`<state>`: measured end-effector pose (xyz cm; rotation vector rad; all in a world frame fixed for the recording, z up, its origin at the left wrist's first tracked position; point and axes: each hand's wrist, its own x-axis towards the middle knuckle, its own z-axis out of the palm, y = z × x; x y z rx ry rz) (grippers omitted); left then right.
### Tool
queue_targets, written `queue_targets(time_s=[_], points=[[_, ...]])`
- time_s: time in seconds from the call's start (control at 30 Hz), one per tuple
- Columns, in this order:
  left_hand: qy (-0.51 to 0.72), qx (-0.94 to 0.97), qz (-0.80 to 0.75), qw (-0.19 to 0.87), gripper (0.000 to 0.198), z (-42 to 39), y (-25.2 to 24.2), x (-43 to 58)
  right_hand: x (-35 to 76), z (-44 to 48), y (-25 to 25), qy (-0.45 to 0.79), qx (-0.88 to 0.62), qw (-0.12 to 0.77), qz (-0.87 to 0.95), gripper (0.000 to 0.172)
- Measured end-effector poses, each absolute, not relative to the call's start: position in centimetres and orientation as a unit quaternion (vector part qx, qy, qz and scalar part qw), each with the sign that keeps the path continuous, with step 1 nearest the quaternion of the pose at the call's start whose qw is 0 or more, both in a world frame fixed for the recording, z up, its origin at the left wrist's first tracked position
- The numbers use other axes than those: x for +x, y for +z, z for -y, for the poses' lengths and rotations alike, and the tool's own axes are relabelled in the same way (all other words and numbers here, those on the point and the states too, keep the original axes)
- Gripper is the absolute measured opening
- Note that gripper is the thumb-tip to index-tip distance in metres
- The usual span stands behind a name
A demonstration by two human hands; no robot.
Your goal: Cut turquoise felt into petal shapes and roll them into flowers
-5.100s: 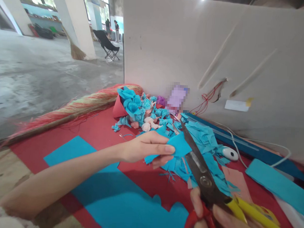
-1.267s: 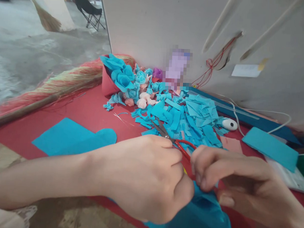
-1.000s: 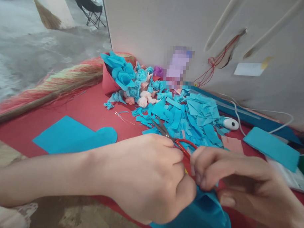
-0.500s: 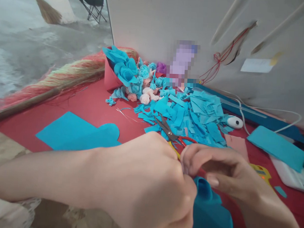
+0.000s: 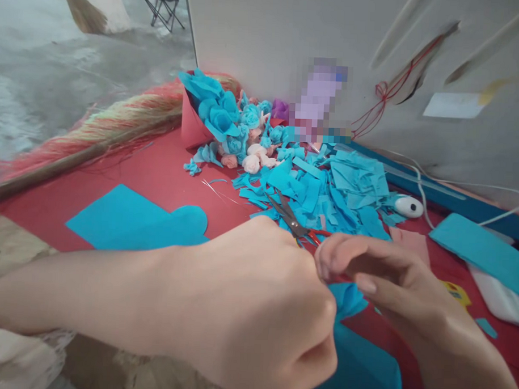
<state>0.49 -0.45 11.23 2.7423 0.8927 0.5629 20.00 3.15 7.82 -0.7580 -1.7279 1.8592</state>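
Note:
My left hand (image 5: 273, 297) is closed in a fist, its back towards me, the arm reaching in from the left. Ruffled blue paper, like a paper flower (image 5: 348, 298), shows just beyond its knuckles; the part inside the fist is hidden. My right hand (image 5: 400, 296) curves in from the right, thumb apart from the bent fingers. Its fingertips meet the left hand by the index finger, above the blue paper, and nothing shows between thumb and fingers. Beneath both hands lies a larger blue sheet (image 5: 364, 362). Scissors with red handles (image 5: 298, 227) lie open just behind the hands.
Blue paper scraps (image 5: 353, 181) heap behind the scissors. Left of them stand paper roses (image 5: 251, 117) and a red paper cone (image 5: 191, 121). Cut blue sheets (image 5: 126, 218) lie at left, near a broom (image 5: 95, 143). A blue paper stack (image 5: 483, 247) and yellow tool (image 5: 457, 293) are at right.
The blue paper between my hands has turned from a rolled edge to ruffled folds. My right fingertips have lifted slightly along the left hand. The whole view has shifted slightly.

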Motion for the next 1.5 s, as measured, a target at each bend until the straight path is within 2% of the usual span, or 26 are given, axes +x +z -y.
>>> queue_targets(time_s=[0.2, 0.4, 0.57, 0.87, 1.1, 1.33, 1.5], points=[[0.179, 0.926, -0.291, 0.161, 0.034, 0.1, 11.3, 0.5, 19.9, -3.4, 7.9, 0.708, -0.269, 0.249, 0.604, 0.007], [0.225, 0.915, -0.209, 0.263, 0.033, -1.8, 11.2, 0.4, 20.1, -2.8, 8.7, 0.733, -0.252, 0.313, 0.548, 0.008], [0.231, 0.904, -0.106, 0.343, 0.023, -3.2, 10.8, 0.3, 20.1, -2.4, 9.5, 0.759, -0.227, 0.278, 0.543, 0.011], [0.211, 0.8, 0.01, 0.562, 0.025, -4.4, 8.7, 0.8, 19.9, -1.5, 9.3, 0.792, -0.29, 0.228, 0.486, 0.032], [0.168, 0.53, -0.001, 0.831, 0.029, -3.5, 7.7, 1.3, 19.5, -1.3, 9.4, 0.799, -0.305, 0.253, 0.453, 0.028], [0.23, 0.443, -0.011, 0.866, 0.021, -3.3, 5.7, 1.6, 19.5, -1.7, 9.2, 0.823, -0.298, 0.235, 0.422, 0.031], [0.193, 0.414, 0.054, 0.888, 0.032, -3.4, 5.4, 1.9, 19.3, -1.7, 9.4, 0.836, -0.286, 0.237, 0.405, 0.03]])
